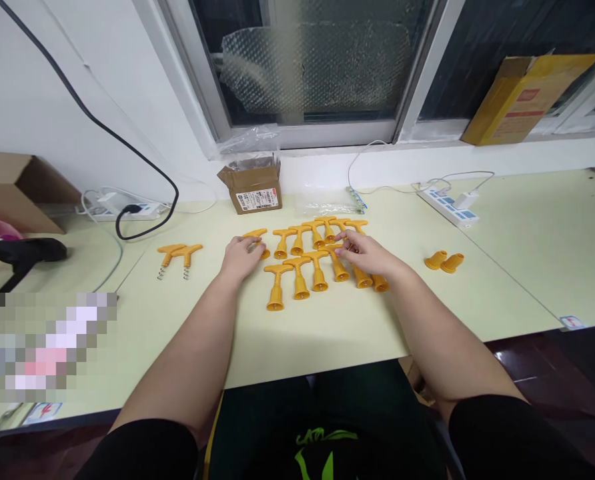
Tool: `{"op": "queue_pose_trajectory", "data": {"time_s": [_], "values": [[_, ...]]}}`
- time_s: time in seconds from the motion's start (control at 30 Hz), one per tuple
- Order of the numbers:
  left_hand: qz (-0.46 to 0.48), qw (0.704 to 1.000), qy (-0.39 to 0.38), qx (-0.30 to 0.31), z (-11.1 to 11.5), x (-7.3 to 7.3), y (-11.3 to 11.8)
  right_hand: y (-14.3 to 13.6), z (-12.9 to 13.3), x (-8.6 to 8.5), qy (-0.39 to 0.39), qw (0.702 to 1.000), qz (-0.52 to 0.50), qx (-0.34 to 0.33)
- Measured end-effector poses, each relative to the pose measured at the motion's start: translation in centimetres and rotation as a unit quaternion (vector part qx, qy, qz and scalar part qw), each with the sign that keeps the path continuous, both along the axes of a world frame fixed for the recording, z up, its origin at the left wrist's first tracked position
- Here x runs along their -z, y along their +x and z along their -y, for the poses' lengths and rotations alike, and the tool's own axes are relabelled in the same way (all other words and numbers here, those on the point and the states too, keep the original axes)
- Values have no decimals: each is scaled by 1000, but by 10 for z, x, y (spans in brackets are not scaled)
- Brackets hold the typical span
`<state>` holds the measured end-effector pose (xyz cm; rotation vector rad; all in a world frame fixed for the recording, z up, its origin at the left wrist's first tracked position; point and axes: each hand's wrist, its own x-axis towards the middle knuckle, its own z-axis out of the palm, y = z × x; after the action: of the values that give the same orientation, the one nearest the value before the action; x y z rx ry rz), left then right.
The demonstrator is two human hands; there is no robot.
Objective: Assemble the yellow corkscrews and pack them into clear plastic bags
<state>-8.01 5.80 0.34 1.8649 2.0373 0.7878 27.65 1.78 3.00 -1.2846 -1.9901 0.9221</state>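
Note:
Yellow T-handled corkscrews with bell-shaped sleeves (275, 287) lie in two slanting rows on the table. My left hand (241, 259) is at the left end of the back row, its bent fingers closed around a corkscrew (255, 234) that they partly cover. Over the right part of the rows is my right hand (361, 253). Its fingers are half bent and apart, close to the handle of a front-row corkscrew (339, 270); contact is unclear. Farther left, two corkscrews with bare metal spirals (186, 257) lie side by side. Two loose yellow sleeves (451, 263) rest at the right.
A small open cardboard box (253, 190) and a clear plastic bag (322, 200) stand behind the rows. Power strips (447, 205) with cables lie along the wall. Farther left are a black cable (92, 117) and a larger carton (15, 190). A yellow carton (522, 100) leans against the window.

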Motion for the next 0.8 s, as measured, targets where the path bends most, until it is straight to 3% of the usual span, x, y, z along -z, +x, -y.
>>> {"op": "queue_pose_trajectory", "data": {"time_s": [0.2,0.53,0.63,0.73,0.8], "values": [[-1,999,-30,32,9,-7,-12,2,-2,4,-4,1000,17,4],[47,992,9,113,7,-5,4,2,-1,1,-4,1000,11,6],[29,998,49,32,7,-14,-12,3,0,-3,4,1000,14,9],[-40,986,77,-140,10,-22,-45,5,1,-7,13,1000,2,18],[-58,969,27,-240,11,-24,-68,7,2,-9,18,999,-11,29]]}}
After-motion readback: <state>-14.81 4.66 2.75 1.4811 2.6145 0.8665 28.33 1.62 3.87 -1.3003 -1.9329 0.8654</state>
